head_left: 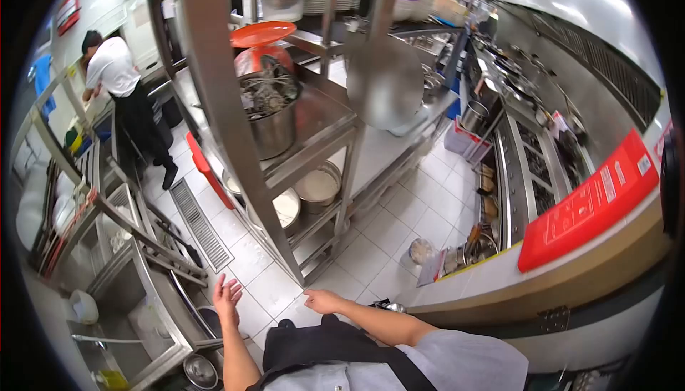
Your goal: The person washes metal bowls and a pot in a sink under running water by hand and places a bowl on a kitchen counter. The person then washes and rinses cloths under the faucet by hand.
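- The left hand (pixel 227 298) is raised with its fingers spread apart, over the tiled floor (pixel 246 255) and near the edge of the steel sink (pixel 118 280).
- The right hand (pixel 322 301) points inward across the front of the dark apron (pixel 321 348), fingers partly bent; whether it grips anything I cannot tell.
- The two hands are apart from each other.
- The steel shelving rack (pixel 317 102) stands straight ahead, the foot of its near corner post appearing just beyond the right fingertips; contact cannot be judged.
- On its lower shelf two round steel pots (pixel 318 183) with pale insides sit side by side, partly behind that post.
- Above them, a deep stockpot (pixel 277 134) holds a jumble of dark metallic pieces, with an orange-red tray (pixel 262 33) behind it.
- A long drain grate (pixel 200 223) runs along the floor between rack and sink.
- A co-worker (pixel 118 70) in a white top bends at the far left.
- On the right, a cooking range (pixel 531 155) lines the wall.
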The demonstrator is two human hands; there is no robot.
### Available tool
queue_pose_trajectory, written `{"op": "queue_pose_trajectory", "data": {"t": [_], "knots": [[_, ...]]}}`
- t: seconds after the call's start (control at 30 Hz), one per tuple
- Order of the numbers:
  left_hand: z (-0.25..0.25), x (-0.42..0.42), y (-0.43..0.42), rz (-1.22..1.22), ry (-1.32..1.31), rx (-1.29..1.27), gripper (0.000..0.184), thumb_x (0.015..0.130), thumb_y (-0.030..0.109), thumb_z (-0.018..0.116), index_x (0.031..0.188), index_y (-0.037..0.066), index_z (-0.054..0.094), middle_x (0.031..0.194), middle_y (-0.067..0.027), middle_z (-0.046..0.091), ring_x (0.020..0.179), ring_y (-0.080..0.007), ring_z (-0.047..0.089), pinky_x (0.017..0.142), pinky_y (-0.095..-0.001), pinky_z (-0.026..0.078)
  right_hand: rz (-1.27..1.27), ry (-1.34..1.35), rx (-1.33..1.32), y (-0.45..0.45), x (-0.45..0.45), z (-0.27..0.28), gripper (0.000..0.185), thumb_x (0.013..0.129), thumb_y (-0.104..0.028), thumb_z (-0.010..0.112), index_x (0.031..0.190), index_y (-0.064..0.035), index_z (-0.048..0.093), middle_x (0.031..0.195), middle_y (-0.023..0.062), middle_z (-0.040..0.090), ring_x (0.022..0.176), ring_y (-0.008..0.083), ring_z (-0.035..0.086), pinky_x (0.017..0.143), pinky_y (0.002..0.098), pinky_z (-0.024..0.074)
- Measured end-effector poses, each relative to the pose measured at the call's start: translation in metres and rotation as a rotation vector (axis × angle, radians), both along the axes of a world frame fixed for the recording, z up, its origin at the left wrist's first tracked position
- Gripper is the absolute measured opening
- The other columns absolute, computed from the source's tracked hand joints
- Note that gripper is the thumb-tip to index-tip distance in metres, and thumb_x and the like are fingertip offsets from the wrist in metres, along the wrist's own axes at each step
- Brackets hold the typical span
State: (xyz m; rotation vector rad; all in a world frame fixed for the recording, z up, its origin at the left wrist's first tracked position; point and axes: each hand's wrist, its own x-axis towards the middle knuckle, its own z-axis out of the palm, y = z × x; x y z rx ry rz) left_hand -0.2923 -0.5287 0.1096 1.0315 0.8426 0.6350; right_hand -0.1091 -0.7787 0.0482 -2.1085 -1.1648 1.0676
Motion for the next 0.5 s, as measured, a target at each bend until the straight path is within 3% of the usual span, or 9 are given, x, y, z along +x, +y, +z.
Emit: {"op": "queue_pose_trajectory", "data": {"t": [0.2,0.27,0.4,0.5], "knots": [[0.025,-0.078,0.036,0.333,-0.064,0.103,0.052,0.093,0.023,0.056,0.142,0.014,0.042,0.118,-0.0098,0.062,0.096,-0.0183,0.062,0.082,-0.0304,0.048,0.182,-0.082,-0.032,0.058,-0.013,0.015,0.041,0.088,-0.030,0.057,0.118,-0.0008,0.054,0.100,0.0213,0.066,0.098,0.0394,0.061,0.084,0.0465,0.0484],[0.022,-0.112,0.061,0.414,-0.094,0.219,0.052,0.093,0.021,0.055,0.142,0.013,0.041,0.122,-0.0105,0.059,0.100,-0.0192,0.060,0.086,-0.0329,0.047,0.266,-0.063,-0.096,0.086,-0.016,0.026,0.046,0.090,-0.028,0.056,0.126,0.0002,0.051,0.108,0.0171,0.067,0.104,0.0354,0.062,0.087,0.0430,0.0488],[0.022,-0.174,0.127,0.626,-0.139,0.262,0.050,0.093,0.018,0.053,0.141,0.012,0.042,0.123,-0.0110,0.057,0.102,-0.0207,0.059,0.087,-0.0359,0.046,0.296,-0.042,-0.064,0.164,-0.037,0.023,0.045,0.089,-0.027,0.057,0.125,-0.0002,0.052,0.106,0.0169,0.068,0.104,0.0363,0.061,0.088,0.0440,0.0482],[0.020,-0.222,0.175,0.832,-0.010,0.256,0.044,0.094,0.022,0.053,0.136,0.013,0.048,0.118,-0.0108,0.058,0.097,-0.0215,0.058,0.087,-0.0346,0.046,0.344,-0.075,-0.010,0.230,-0.069,0.034,0.046,0.091,-0.027,0.053,0.129,-0.0009,0.049,0.112,0.0155,0.066,0.100,0.0374,0.063,0.088,0.0438,0.0487]]}}
